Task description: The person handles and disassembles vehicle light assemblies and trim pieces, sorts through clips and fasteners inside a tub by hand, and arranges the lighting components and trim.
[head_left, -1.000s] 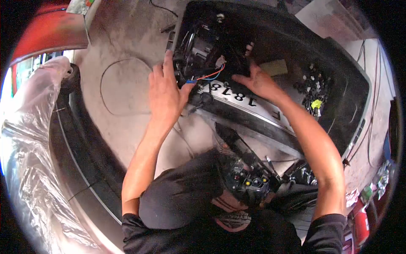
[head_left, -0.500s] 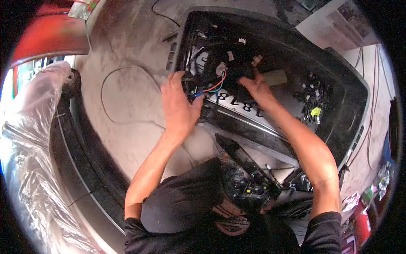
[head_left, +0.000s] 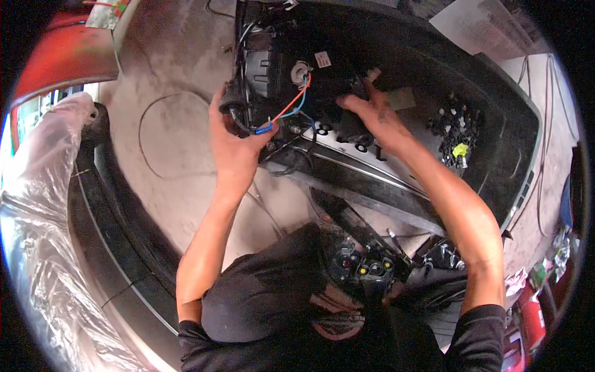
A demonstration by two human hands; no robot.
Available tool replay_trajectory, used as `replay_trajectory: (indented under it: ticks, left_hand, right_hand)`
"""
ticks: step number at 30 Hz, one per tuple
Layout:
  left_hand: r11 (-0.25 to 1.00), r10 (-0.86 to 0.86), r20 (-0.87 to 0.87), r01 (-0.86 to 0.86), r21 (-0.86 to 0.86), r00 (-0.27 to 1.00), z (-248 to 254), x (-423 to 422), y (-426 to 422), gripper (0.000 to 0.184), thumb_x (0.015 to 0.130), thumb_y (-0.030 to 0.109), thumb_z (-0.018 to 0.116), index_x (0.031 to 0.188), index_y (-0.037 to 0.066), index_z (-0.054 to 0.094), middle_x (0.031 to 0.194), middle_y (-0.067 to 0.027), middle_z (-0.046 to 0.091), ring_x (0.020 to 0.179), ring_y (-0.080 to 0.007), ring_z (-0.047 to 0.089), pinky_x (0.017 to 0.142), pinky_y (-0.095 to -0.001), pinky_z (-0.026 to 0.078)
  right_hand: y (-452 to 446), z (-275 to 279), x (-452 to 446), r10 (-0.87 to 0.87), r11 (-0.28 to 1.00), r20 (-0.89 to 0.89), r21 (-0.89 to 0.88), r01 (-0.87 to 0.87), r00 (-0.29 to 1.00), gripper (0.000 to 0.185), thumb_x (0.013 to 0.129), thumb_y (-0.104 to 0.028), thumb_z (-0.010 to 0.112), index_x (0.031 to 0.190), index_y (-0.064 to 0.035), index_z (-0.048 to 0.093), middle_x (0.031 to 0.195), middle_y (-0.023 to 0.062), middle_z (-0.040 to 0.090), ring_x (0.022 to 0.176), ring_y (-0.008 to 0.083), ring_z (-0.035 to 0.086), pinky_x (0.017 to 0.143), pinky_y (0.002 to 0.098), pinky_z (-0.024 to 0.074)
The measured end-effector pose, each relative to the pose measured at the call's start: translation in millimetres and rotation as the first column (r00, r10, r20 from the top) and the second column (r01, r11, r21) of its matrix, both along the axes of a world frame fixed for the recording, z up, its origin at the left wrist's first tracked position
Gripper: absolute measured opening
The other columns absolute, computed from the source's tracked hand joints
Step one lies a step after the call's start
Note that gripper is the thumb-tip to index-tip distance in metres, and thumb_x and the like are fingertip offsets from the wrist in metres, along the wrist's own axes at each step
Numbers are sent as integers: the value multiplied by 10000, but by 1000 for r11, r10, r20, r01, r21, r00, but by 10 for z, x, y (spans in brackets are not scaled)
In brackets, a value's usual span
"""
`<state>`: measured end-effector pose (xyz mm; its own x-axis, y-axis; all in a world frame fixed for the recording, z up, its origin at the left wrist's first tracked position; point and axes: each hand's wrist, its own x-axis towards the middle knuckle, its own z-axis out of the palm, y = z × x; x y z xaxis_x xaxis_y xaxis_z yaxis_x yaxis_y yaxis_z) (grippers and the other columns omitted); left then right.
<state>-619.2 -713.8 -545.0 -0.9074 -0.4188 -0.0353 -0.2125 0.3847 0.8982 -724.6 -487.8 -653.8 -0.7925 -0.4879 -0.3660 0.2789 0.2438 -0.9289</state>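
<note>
A bulky black wired housing (head_left: pixel 261 73), like the back of a car lamp, is tilted up over a large black tub. A round pale connector (head_left: pixel 300 73) sits on it, with red and blue wires (head_left: pixel 292 106) leading off to a blue connector (head_left: pixel 264 129). My left hand (head_left: pixel 234 146) is closed around the housing's near left end, beside a black cable bundle. My right hand (head_left: pixel 374 118) grips the dark right side of the housing; its fingertips are partly lost in shadow. Beneath lies a white number plate (head_left: pixel 379 156) with black digits.
The black tub (head_left: pixel 525 133) holds small black and white clips (head_left: pixel 457 127) and a yellow piece (head_left: pixel 460 150). A black part with amber spots (head_left: pixel 372 268) lies by my lap. Plastic-wrapped bodywork (head_left: pixel 43 248) stands left, a printed sheet (head_left: pixel 489 34) upper right.
The wired housing has been lifted and tilted, its left end shifting left and towards me with my left hand. More of its grey module shows. My right hand has barely moved.
</note>
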Motion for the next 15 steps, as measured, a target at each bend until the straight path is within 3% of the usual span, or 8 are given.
replay_trajectory:
  ticks: [2,5,8,11,13,15]
  left_hand:
    - [1000,15,21,-15,10,1000,36,16,-38,945,788,-38,842,1567,-5,309,1256,-152,652,1122,-226,675,977,-340,544]
    - [997,64,36,-63,-47,997,138,29,-132,874,788,-31,844,1532,-4,386,1251,-143,669,1093,-216,688,968,-335,549]
    - [983,96,12,-97,154,995,299,66,-395,816,784,-39,833,1498,-6,441,1266,-134,674,1090,-212,690,966,-328,549]
    - [923,99,-113,-48,382,989,434,40,-609,688,801,-23,792,1436,5,526,1246,-112,690,1104,-212,683,979,-355,552]
    - [908,137,-145,-66,413,980,399,89,-850,637,840,25,751,1436,-5,526,1291,-113,669,1117,-233,682,1001,-376,554]
    - [885,215,-167,-119,450,962,409,114,-942,632,865,72,728,1449,-5,498,1337,-119,639,1156,-248,672,1030,-386,550]
  right_hand:
    - [73,-88,-67,57,986,-11,159,-55,998,675,918,-480,665,1386,6,618,1393,154,616,1301,245,551,1156,350,376]
    - [312,-66,-128,24,999,-45,26,-23,999,586,936,-495,642,1287,-28,692,1387,151,619,1301,255,556,1156,357,377]
    - [631,99,-194,-72,982,-2,172,72,997,523,955,-451,642,1282,-46,696,1349,142,631,1282,239,564,1141,360,389]
    - [922,156,-228,-145,982,181,146,120,973,456,969,-392,647,1256,-41,701,1338,128,631,1253,224,576,1119,352,404]
    - [1178,78,-245,-70,996,125,69,62,990,496,953,-402,660,1267,-20,678,1303,127,659,1219,231,613,1089,356,444]
    - [1416,-37,-257,-107,994,190,15,106,976,488,944,-389,673,1260,-16,672,1261,120,685,1175,228,644,1055,359,483]
